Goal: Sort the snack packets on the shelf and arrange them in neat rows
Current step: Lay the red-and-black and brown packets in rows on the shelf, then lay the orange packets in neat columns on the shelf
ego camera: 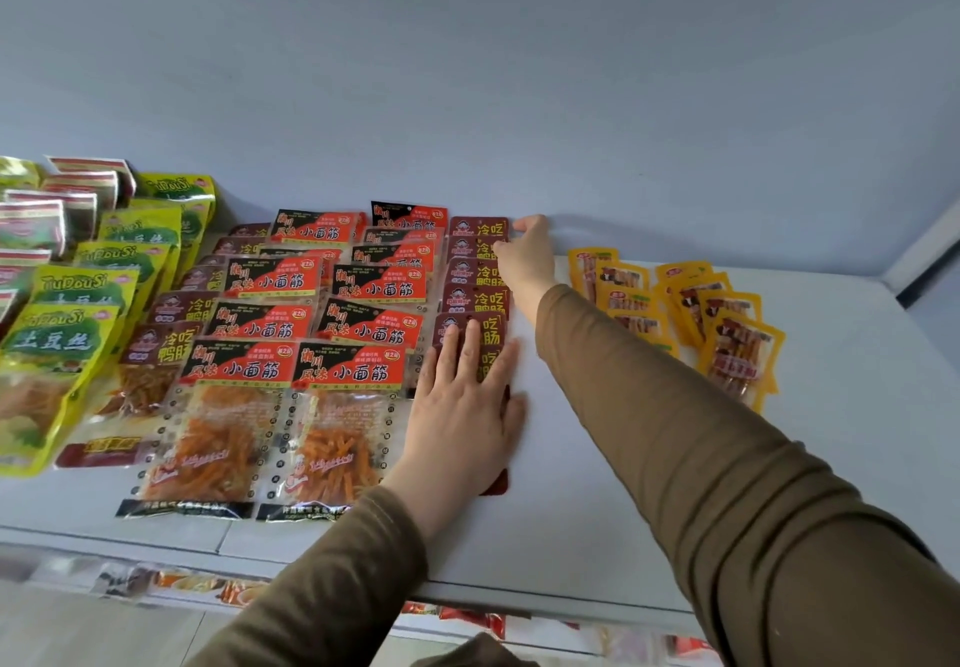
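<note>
A: On the white shelf, left hand lies flat, fingers straight, pressing the front packet of the maroon row at centre.
B: Right hand?
A: Right hand reaches to 12 o'clock, touching the rear maroon packets; can't tell how its fingers sit.
B: Neighbours?
A: Red-and-black packets in two rows at 9 o'clock, green packets beyond. Yellow packets at 3 o'clock, apart.
</note>
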Available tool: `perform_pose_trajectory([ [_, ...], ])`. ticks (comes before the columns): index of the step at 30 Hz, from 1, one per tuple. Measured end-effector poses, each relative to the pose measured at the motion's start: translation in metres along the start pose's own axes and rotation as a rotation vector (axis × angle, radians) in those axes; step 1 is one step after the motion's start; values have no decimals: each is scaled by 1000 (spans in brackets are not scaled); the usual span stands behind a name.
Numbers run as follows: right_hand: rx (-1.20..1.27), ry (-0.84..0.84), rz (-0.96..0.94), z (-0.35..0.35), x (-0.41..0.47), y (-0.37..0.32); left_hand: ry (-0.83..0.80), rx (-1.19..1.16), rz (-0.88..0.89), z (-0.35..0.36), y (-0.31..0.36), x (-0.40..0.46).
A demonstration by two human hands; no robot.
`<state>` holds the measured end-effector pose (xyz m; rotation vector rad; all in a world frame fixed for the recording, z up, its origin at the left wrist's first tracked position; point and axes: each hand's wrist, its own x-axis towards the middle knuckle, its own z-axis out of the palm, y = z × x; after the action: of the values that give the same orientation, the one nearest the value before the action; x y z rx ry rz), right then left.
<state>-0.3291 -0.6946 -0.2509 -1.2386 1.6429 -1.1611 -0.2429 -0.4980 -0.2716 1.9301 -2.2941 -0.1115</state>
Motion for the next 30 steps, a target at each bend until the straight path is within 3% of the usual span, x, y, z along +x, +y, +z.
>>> perform_pose_trajectory([
  [3,-3,-103,16,-10,-4,-6,-24,-5,16,-7,-1,0],
  [6,-91,-171,-120,-38,-11,-16,7,-6,70,-18,-2,0],
  [9,-82,-91,-178,-91,-20,-18,0,-95,103,-30,7,-1],
  [16,-156,-20,-77,-205,-50,6,-84,-202,206,-28,63,0],
  [24,-465,-246,-171,-197,-37,19,-22,-132,145,1,143,38],
  [30,-689,-279,-158,-172,4,14,19,-88,44,25,162,56],
])
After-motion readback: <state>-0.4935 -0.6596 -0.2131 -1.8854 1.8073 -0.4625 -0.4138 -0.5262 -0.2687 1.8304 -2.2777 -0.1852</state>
